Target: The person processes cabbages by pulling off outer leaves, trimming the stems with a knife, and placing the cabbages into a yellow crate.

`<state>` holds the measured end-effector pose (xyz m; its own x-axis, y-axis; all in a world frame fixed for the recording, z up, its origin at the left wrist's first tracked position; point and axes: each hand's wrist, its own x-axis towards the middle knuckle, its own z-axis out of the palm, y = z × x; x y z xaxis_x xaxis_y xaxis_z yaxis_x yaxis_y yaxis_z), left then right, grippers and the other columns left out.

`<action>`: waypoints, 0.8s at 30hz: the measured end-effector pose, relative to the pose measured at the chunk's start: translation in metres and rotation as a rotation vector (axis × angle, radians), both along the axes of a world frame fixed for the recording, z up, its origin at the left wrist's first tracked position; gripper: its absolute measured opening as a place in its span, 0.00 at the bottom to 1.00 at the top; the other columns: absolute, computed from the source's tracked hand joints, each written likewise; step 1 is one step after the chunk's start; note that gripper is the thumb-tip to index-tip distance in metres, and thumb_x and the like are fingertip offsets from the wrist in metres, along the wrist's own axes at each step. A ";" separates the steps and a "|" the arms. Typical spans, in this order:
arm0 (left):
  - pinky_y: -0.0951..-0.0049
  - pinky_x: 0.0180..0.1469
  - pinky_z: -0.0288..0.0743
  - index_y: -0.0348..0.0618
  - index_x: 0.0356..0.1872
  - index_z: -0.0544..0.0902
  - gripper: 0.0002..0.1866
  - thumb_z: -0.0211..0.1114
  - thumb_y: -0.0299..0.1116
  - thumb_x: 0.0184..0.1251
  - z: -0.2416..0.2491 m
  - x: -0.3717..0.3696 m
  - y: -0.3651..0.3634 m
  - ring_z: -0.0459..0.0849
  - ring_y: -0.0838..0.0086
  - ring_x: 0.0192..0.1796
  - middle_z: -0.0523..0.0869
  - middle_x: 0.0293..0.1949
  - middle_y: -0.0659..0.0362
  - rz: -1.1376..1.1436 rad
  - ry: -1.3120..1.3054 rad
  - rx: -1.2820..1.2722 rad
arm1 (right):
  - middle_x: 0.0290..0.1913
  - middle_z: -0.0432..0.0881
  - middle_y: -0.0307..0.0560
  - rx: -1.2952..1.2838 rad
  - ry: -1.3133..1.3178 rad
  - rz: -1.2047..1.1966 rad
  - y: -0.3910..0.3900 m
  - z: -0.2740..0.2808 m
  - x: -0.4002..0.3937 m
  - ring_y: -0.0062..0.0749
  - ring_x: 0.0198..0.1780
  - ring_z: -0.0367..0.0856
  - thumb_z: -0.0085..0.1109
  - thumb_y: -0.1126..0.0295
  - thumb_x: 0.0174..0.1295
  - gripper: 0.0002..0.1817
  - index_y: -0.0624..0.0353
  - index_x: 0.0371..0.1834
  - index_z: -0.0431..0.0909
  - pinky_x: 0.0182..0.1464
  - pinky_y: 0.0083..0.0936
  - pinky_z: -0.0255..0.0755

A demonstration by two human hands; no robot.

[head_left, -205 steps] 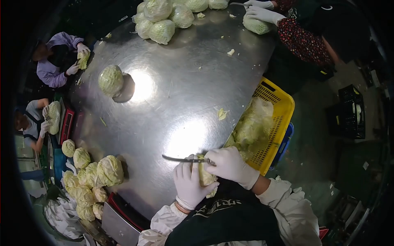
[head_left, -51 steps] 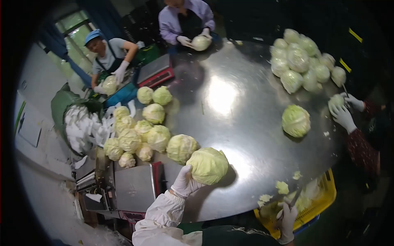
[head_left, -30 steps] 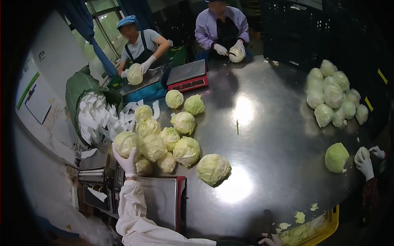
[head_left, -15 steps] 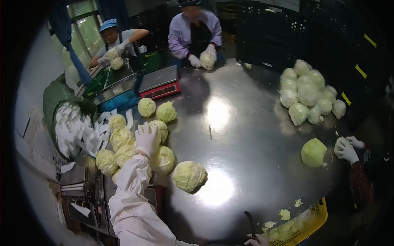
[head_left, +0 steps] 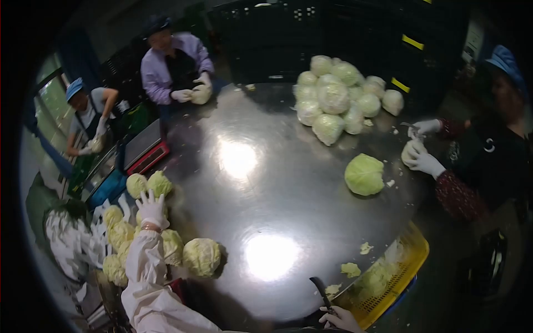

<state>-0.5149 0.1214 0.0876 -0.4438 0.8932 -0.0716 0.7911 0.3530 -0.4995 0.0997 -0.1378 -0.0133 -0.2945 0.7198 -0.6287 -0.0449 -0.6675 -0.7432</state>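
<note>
My left hand [head_left: 151, 210], gloved in white, reaches over the cabbages at the table's left side. Its fingers are spread against a cabbage [head_left: 164, 213] that the hand partly covers. Close to it are a greener cabbage [head_left: 160, 183] and a pale cabbage [head_left: 137, 185]. Nearer me, a larger cabbage [head_left: 201, 257] sits apart from the pile. At the bottom edge, my right hand [head_left: 340, 319], also gloved, is closed around a dark, slim knife [head_left: 320, 290] with a curved end pointing up; part of it is hidden by the fingers.
A yellow basket [head_left: 420, 256] of leaf scraps stands at the table's lower right edge. Wrapped cabbages [head_left: 333, 95] are heaped at the back, and a lone green cabbage [head_left: 364, 175] sits at right. A red scale [head_left: 145, 150] stands at left. Three co-workers handle cabbages around the steel table [head_left: 288, 205].
The view has swung right, showing more of the co-worker there. My left hand stays at the same cabbages, its fingers spread. My right hand and the knife have come further into view.
</note>
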 end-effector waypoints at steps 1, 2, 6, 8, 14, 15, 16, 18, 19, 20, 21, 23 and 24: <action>0.33 0.80 0.49 0.65 0.79 0.69 0.53 0.80 0.43 0.42 0.015 0.033 0.004 0.52 0.41 0.85 0.61 0.83 0.47 -0.034 -0.023 0.017 | 0.36 0.86 0.37 0.012 0.001 0.011 0.002 0.005 0.004 0.16 0.29 0.78 0.60 0.71 0.75 0.19 0.64 0.66 0.79 0.32 0.14 0.71; 0.33 0.80 0.49 0.64 0.79 0.68 0.54 0.81 0.46 0.42 -0.015 0.014 0.017 0.51 0.42 0.85 0.60 0.83 0.48 -0.123 0.000 0.070 | 0.36 0.86 0.37 0.023 -0.043 0.025 0.006 0.013 0.006 0.16 0.29 0.79 0.61 0.70 0.74 0.18 0.64 0.64 0.80 0.32 0.15 0.72; 0.32 0.79 0.51 0.62 0.79 0.68 0.56 0.83 0.55 0.41 -0.029 0.058 0.068 0.52 0.42 0.84 0.60 0.82 0.47 -0.235 -0.071 0.081 | 0.36 0.86 0.42 -0.041 -0.020 0.060 -0.001 -0.008 0.024 0.18 0.31 0.84 0.55 0.68 0.78 0.23 0.70 0.70 0.74 0.37 0.13 0.76; 0.33 0.78 0.52 0.61 0.78 0.69 0.57 0.84 0.56 0.40 -0.027 0.105 0.084 0.53 0.41 0.83 0.61 0.81 0.46 -0.280 -0.143 0.104 | 0.36 0.87 0.39 -0.046 -0.054 0.035 0.001 0.000 0.030 0.17 0.37 0.86 0.55 0.68 0.78 0.24 0.69 0.72 0.73 0.45 0.14 0.77; 0.31 0.77 0.52 0.60 0.80 0.65 0.59 0.82 0.62 0.42 -0.049 0.311 0.135 0.54 0.32 0.81 0.60 0.79 0.41 -0.764 -0.563 0.102 | 0.35 0.86 0.39 0.013 -0.012 -0.196 -0.008 -0.010 0.035 0.18 0.30 0.80 0.60 0.70 0.74 0.18 0.63 0.64 0.79 0.33 0.18 0.74; 0.30 0.78 0.52 0.61 0.81 0.64 0.60 0.82 0.62 0.42 -0.048 0.356 0.139 0.53 0.31 0.81 0.60 0.80 0.41 -0.855 -0.654 0.108 | 0.35 0.85 0.39 0.026 -0.018 -0.208 -0.008 -0.007 0.036 0.19 0.30 0.80 0.60 0.69 0.74 0.18 0.62 0.64 0.79 0.34 0.19 0.75; 0.31 0.78 0.53 0.59 0.82 0.62 0.62 0.81 0.64 0.41 -0.051 0.395 0.145 0.55 0.30 0.80 0.60 0.79 0.39 -0.924 -0.682 0.122 | 0.34 0.84 0.38 0.017 -0.089 -0.167 -0.006 -0.001 0.038 0.20 0.31 0.80 0.61 0.68 0.74 0.18 0.61 0.64 0.79 0.35 0.20 0.75; 0.32 0.78 0.55 0.59 0.83 0.59 0.65 0.82 0.66 0.41 -0.056 0.465 0.159 0.55 0.29 0.79 0.59 0.79 0.38 -0.994 -0.759 0.147 | 0.34 0.84 0.38 0.022 -0.117 -0.185 -0.006 0.011 0.039 0.20 0.31 0.79 0.61 0.67 0.74 0.19 0.60 0.64 0.79 0.35 0.21 0.75; 0.32 0.77 0.55 0.60 0.83 0.59 0.66 0.82 0.66 0.40 -0.058 0.495 0.167 0.54 0.30 0.79 0.58 0.80 0.38 -0.991 -0.806 0.158 | 0.34 0.84 0.37 0.023 -0.134 -0.192 -0.006 0.016 0.041 0.21 0.31 0.79 0.61 0.66 0.73 0.19 0.60 0.65 0.79 0.35 0.22 0.74; 0.28 0.76 0.54 0.63 0.83 0.59 0.65 0.82 0.66 0.39 -0.058 0.519 0.173 0.54 0.31 0.80 0.58 0.80 0.40 -0.951 -0.860 0.153 | 0.34 0.84 0.38 0.008 -0.187 -0.160 -0.007 0.016 0.044 0.21 0.31 0.79 0.61 0.65 0.73 0.21 0.62 0.65 0.79 0.36 0.22 0.75; 0.23 0.74 0.53 0.65 0.83 0.58 0.66 0.83 0.65 0.39 -0.058 0.540 0.179 0.53 0.32 0.81 0.58 0.80 0.42 -0.906 -0.909 0.151 | 0.34 0.85 0.39 0.030 -0.141 -0.280 -0.017 0.007 0.043 0.21 0.33 0.79 0.61 0.66 0.73 0.21 0.63 0.66 0.78 0.36 0.22 0.74; 0.21 0.71 0.57 0.66 0.82 0.59 0.67 0.84 0.66 0.35 -0.062 0.568 0.189 0.54 0.31 0.80 0.58 0.80 0.42 -0.821 -1.028 0.136 | 0.36 0.86 0.39 0.048 -0.218 -0.310 -0.025 0.000 0.049 0.20 0.33 0.79 0.60 0.67 0.74 0.21 0.63 0.66 0.78 0.36 0.21 0.74; 0.23 0.70 0.60 0.66 0.82 0.60 0.67 0.85 0.66 0.34 -0.074 0.578 0.192 0.58 0.29 0.79 0.58 0.80 0.41 -0.781 -1.106 0.162 | 0.34 0.83 0.38 0.009 -0.208 -0.399 -0.029 0.005 0.046 0.20 0.32 0.77 0.59 0.68 0.74 0.20 0.62 0.66 0.78 0.36 0.20 0.73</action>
<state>0.0633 0.3139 0.0137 0.3968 0.9151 0.0723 0.7659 -0.3734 0.5235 0.1453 -0.1670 -0.0084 0.1395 0.7567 -0.6387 -0.1464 -0.6221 -0.7691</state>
